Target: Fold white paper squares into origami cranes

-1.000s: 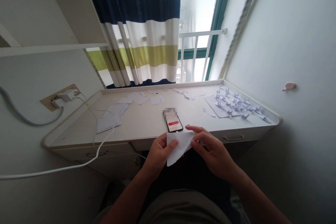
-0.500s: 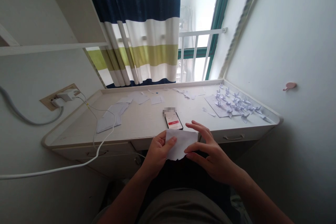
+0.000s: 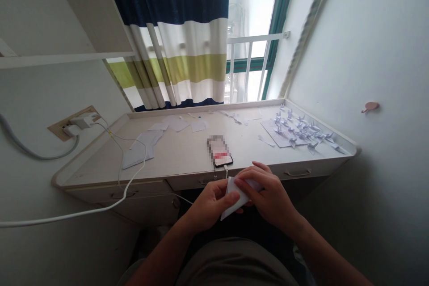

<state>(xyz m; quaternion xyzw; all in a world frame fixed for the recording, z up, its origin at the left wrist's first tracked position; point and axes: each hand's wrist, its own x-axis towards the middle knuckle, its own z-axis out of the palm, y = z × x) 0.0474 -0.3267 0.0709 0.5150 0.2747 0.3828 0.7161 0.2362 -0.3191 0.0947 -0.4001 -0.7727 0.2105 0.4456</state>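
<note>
Between my hands, in front of the desk's edge, is a white sheet of paper (image 3: 233,205), bent over into a slanted, roughly triangular shape. My left hand (image 3: 212,203) pinches its left side, thumb on top and fingers behind. From the right, my right hand (image 3: 264,187) closes over the upper part of the sheet with thumb and fingers, hiding some of it. Just beyond the hands lies a phone (image 3: 224,160) with a white cable plugged into its near end; its screen is partly blurred.
Several folded paper cranes (image 3: 295,129) cover the desk's right end, some on a flat sheet. Loose paper sheets (image 3: 139,149) lie at the left, scraps (image 3: 234,117) along the back. White cables (image 3: 134,178) run from the wall socket (image 3: 75,123) across the desk's left front.
The paper, flat and upright before, is now tilted and bent over. My right hand has moved in from the sheet's right edge and closed on it. Both hands sit slightly lower.
</note>
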